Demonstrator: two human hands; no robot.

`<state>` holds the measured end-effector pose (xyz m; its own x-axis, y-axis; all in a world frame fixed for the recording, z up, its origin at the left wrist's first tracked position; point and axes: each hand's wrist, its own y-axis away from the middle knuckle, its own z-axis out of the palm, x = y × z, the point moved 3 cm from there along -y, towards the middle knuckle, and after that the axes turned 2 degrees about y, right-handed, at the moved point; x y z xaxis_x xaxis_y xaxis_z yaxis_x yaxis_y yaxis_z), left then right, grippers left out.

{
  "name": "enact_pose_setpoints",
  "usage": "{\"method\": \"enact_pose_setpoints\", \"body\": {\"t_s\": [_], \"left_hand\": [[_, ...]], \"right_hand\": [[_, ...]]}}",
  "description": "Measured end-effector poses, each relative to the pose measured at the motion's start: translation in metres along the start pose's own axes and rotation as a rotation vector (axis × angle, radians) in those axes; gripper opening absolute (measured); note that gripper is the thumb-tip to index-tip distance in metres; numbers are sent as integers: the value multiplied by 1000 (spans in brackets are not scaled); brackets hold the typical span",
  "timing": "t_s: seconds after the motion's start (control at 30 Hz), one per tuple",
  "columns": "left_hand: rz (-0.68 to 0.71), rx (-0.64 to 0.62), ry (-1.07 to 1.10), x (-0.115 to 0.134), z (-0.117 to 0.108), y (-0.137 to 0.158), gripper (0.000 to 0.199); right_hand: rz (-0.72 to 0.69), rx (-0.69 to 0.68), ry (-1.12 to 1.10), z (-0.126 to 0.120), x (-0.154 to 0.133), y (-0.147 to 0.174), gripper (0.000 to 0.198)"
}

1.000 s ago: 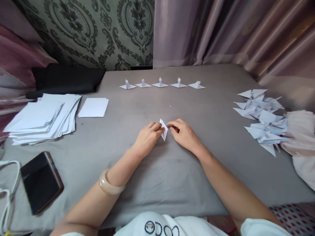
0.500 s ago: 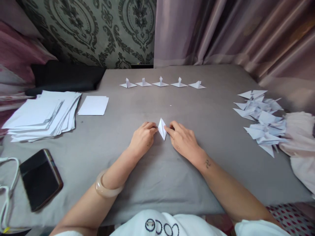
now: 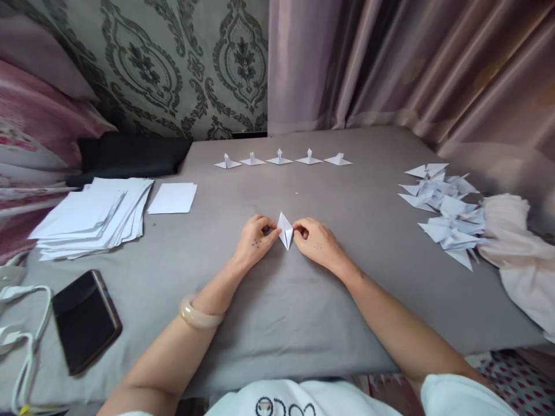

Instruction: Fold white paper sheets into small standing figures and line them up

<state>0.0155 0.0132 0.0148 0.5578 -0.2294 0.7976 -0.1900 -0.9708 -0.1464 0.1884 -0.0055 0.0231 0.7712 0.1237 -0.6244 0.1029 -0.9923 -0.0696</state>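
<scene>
A small white folded paper diamond [image 3: 285, 232] stands point-up between my hands, with a dark slit down its lower middle. My left hand [image 3: 259, 238] pinches its left corner between thumb and forefinger. On the opposite side my right hand [image 3: 316, 240] has its thumb and forefinger closed on the right corner. Beyond them, a row of several folded paper cranes [image 3: 280, 158] sits toward the back of the table.
Loose white paper sheets [image 3: 87, 219] and a smaller square stack [image 3: 172, 198] lie at the left. A phone [image 3: 87, 321] and white cables [image 3: 30, 352] are nearer. To the right are heaped folded cranes [image 3: 455, 222] beside pale cloth [image 3: 515, 248]. Grey cloth [image 3: 277, 323] covers the table.
My right fingers have gone from resting on the paper's face to pinching its right corner. The left thumb now shows on the left corner. The camera view has shifted slightly.
</scene>
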Motion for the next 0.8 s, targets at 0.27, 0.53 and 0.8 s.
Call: {"method": "enact_pose_setpoints", "body": {"t_s": [0.27, 0.53, 0.8], "left_hand": [[21, 176, 317, 12, -3, 5, 17], [63, 77, 606, 27, -5, 11, 21], [-73, -7, 882, 17, 0, 7, 25]], "right_hand": [[95, 70, -598, 1, -2, -6, 23], [156, -43, -982, 0, 3, -9, 30], [133, -247, -1091, -1, 3, -8, 28]]}}
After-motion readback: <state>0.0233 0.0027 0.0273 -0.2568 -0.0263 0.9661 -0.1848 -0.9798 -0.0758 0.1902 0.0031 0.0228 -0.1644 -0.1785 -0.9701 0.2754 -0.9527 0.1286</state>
